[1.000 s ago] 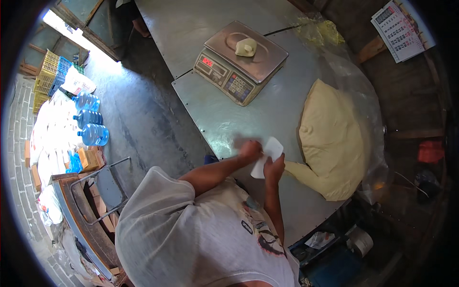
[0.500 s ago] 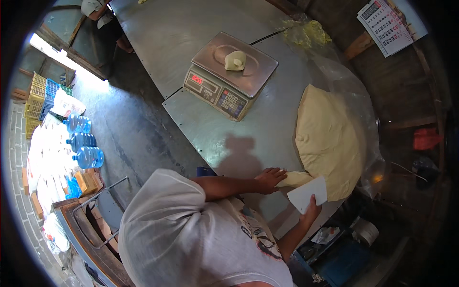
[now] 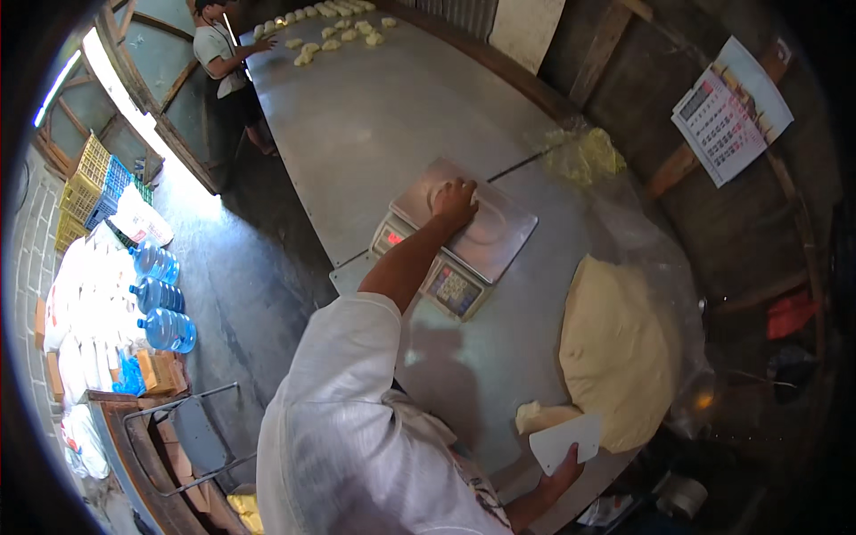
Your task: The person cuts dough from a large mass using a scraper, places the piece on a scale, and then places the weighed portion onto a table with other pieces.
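Note:
A digital scale [image 3: 504, 245] with a metal pan stands on the metal table. My left hand [image 3: 456, 203] reaches across onto the pan, its fingers curled over a dough piece that they mostly hide. My right hand [image 3: 565, 471] grips a white dough scraper [image 3: 562, 442], held beside a big slab of pale dough [image 3: 617, 352] at the table's right. Next to the scraper, a small cut strip of dough [image 3: 538, 416] lies against the slab's lower left edge.
Clear plastic sheeting [image 3: 682, 312] edges the slab, and a yellowish plastic bag [image 3: 588, 159] lies beyond the scale. Several dough pieces [image 3: 339, 36] sit at the table's far end, beside another person [image 3: 218, 53]. Blue water jugs [image 3: 168, 330] stand on the floor at left.
My left hand has gone from the dough strip up to the scale pan, over the dough piece there. My right hand still holds the scraper by the slab. The view has tilted farther up the table.

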Tool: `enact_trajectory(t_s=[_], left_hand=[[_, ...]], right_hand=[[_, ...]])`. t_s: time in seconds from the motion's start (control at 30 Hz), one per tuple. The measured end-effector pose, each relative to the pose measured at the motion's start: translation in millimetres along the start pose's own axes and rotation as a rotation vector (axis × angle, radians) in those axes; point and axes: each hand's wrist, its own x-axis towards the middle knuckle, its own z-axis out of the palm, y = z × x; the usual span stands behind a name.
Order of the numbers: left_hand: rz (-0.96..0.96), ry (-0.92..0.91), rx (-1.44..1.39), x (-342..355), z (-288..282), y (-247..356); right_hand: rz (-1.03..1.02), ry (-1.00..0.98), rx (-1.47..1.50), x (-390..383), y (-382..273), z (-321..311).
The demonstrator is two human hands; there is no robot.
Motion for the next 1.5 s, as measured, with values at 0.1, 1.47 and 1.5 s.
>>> enact_trajectory(t_s=[0.1, 1.47, 1.5], left_hand=[[-0.266, 0.174, -0.383, 41.9, -40.9, -43.2], [0.316, -0.401, -0.017, -410.5, 140.8, 224.3], [0.317, -0.473, -0.108, -413.0, 146.1, 223.7]], right_hand=[[0.078, 0.024, -0.073, -2.1, -4.1, 11.5], [-0.512, -0.471, -1.229, 45.5, -59.3, -20.5], [-0.573, -0.543, -1.226, 49.1, -36.2, -9.9]])
